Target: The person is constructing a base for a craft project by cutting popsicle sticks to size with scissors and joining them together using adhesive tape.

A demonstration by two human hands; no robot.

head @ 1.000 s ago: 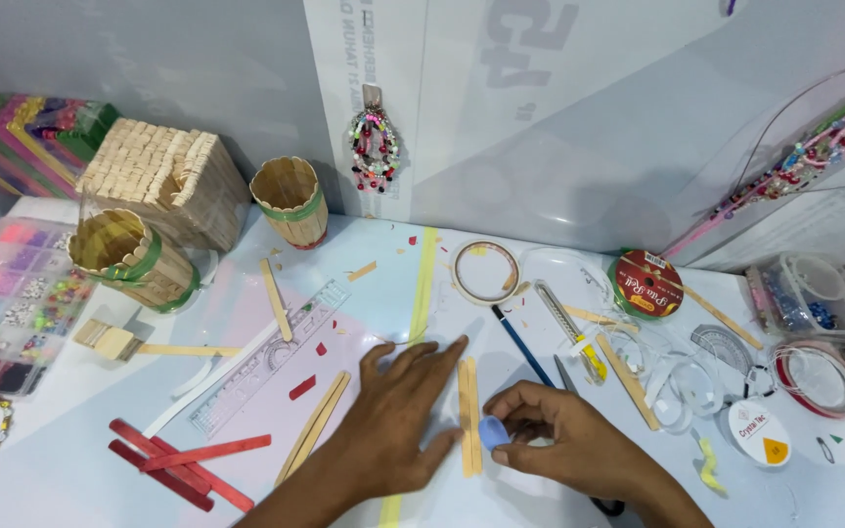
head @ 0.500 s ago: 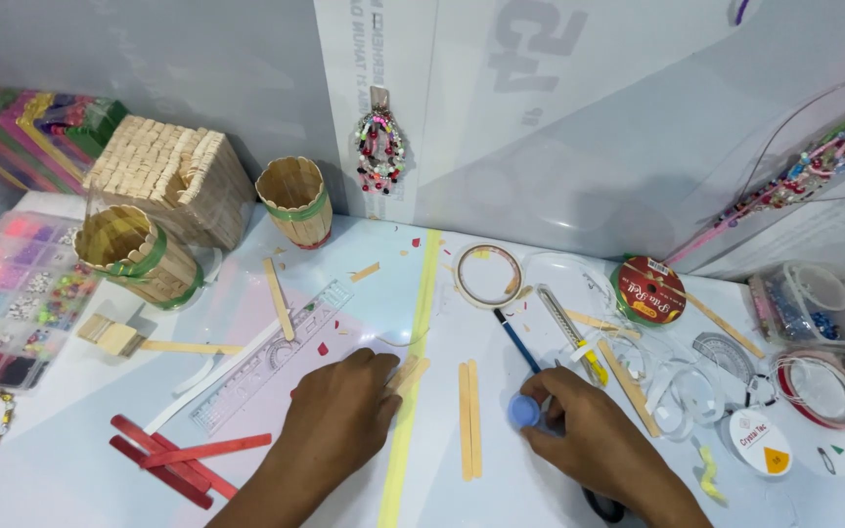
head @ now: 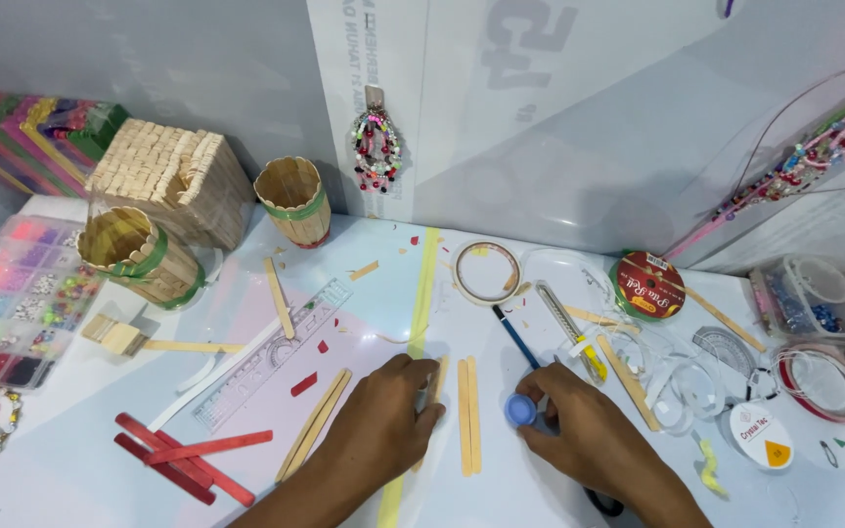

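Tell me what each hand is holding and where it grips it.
The right hand pinches a small blue cap by its rim. The left hand rests flat on a wooden stick, gripping nothing that shows.

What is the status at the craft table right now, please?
Left hand flat on a stick. Right hand pinching a blue cap. Two sticks between them; nothing obstructing.

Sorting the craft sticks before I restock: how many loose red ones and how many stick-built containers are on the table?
Red sticks: 3
Round stick cups: 2, one at left, one by the wall
Square stick box: 1
Total: 6
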